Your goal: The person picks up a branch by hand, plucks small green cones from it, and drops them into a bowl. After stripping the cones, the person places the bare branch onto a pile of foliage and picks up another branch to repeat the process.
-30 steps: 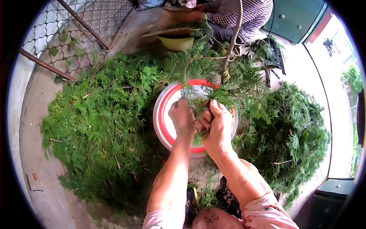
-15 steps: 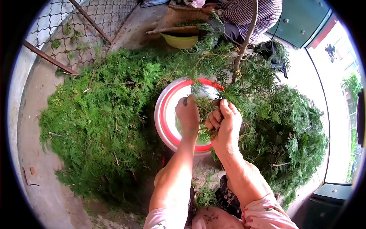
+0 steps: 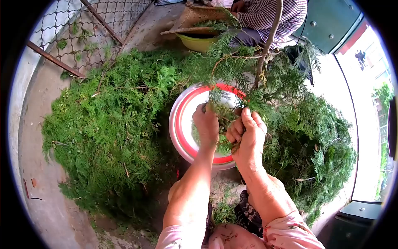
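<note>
My right hand (image 3: 250, 137) is closed around the lower end of a leafy evergreen branch (image 3: 265, 56), which rises above it with flat, scaly sprays. To its left, over the basin, my left hand (image 3: 206, 126) has its fingers curled in a pinch among the sprigs. What lies between those fingers is hidden. Beneath both hands stands a white basin with a red band (image 3: 177, 120). Inside it are small pale green cones and bits of greenery, partly covered by my hands.
A large heap of cut evergreen (image 3: 107, 137) lies left of the basin, another heap (image 3: 323, 141) right. Ahead, a co-worker in a checked sleeve (image 3: 265, 18) sits beside a woven basket (image 3: 197, 18) and a yellow-green basin (image 3: 197, 42). A wire mesh panel (image 3: 91, 29) stands upper left.
The branch has swung slightly, its sprays shifting above the basin. Both hands have moved a little to the right in view, keeping nearly the same pose. The co-worker's hand has shifted.
</note>
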Demonstrator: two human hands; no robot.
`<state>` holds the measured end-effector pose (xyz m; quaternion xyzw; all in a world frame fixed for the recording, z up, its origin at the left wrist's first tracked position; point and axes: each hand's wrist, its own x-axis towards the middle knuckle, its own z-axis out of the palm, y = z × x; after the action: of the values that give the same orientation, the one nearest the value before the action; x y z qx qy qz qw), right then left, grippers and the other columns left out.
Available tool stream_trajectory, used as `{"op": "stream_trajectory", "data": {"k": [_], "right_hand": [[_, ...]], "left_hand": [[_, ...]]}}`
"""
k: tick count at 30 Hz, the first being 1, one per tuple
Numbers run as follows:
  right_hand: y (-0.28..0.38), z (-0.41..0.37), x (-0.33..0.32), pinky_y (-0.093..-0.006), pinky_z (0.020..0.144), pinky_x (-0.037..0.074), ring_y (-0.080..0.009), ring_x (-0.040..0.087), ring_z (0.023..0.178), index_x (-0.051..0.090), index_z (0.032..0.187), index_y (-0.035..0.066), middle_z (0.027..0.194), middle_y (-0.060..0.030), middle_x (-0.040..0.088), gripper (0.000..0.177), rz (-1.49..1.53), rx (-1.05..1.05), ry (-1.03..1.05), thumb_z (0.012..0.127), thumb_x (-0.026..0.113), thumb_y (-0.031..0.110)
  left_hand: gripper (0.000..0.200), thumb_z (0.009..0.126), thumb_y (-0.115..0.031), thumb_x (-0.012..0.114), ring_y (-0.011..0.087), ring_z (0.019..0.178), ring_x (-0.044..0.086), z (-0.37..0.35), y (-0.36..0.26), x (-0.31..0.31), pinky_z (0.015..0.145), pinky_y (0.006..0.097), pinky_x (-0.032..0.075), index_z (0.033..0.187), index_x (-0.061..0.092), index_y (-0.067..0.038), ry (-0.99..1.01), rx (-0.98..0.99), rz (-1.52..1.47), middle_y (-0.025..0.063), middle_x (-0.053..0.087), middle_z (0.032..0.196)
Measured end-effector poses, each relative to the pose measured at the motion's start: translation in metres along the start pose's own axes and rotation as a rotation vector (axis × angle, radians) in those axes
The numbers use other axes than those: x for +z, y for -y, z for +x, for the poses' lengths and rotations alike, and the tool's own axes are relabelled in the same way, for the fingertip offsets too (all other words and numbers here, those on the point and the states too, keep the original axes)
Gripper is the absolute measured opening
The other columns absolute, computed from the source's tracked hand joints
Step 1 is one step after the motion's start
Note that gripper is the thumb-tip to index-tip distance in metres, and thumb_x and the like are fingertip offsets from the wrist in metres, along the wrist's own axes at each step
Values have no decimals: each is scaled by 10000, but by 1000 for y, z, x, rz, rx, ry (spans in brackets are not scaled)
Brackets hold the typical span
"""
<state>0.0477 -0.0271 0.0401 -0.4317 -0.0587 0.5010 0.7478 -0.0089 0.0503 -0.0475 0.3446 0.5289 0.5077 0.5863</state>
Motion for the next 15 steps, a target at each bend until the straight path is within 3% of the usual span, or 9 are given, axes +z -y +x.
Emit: {"op": "stream_trajectory", "data": {"k": [6, 7, 14, 15], "right_hand": [[12, 1, 4, -236, 408, 230, -77, 242, 430, 445, 763, 81, 533, 41, 272, 201, 21, -51, 41, 924, 486, 193], [15, 5, 3, -235, 409, 227, -73, 239, 431, 419, 751, 94, 536, 44, 271, 214, 39, -63, 48, 925, 485, 200], [37, 34, -12, -242, 440, 232, -79, 235, 459, 399, 746, 116, 551, 50, 283, 218, 162, -55, 28, 946, 427, 199], [38, 37, -14, -243, 443, 234, -80, 233, 460, 395, 741, 117, 553, 51, 286, 225, 184, -51, 19, 948, 421, 200]], "left_hand": [[203, 854, -164, 519, 77, 401, 331, -9, -19, 2, 370, 251, 247, 698, 506, -36, -14, -195, -235, -4, 402, 529], [167, 836, -167, 543, 88, 392, 369, -14, -26, 5, 357, 233, 268, 731, 517, -40, -24, -236, -305, -4, 422, 528], [137, 811, -146, 575, 79, 446, 438, -32, -25, 4, 406, 206, 333, 757, 541, -25, 237, -312, -276, 16, 494, 592], [125, 794, -138, 585, 90, 503, 474, -33, -24, 3, 464, 218, 372, 770, 557, -19, 259, -332, -244, 22, 517, 626]]}}
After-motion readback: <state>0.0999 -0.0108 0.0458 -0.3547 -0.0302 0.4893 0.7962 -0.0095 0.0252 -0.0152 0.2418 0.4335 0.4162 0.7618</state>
